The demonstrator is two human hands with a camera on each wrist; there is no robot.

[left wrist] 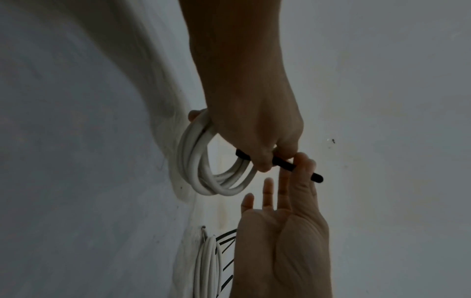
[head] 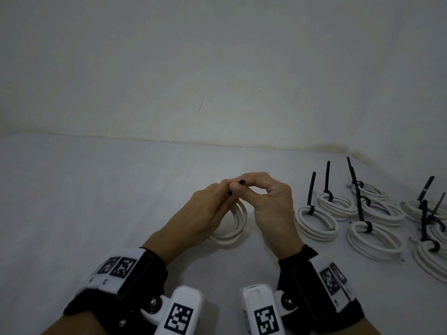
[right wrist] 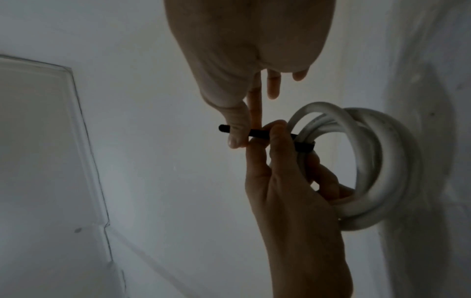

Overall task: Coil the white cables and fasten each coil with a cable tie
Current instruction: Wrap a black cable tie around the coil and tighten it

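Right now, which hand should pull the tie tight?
Probably the right hand: it pinches the free tail of the black plastic cable tie, while the left hand holds the coiled white cable steady.

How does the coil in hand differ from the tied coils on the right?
The coil in hand stands on edge, gripped by the left hand; the tied coils lie flat on the table, untouched. Its black tie tail is pinched by the right hand; the tied coils' tails stick up free. Shared: white cable in a few loops, black tie.
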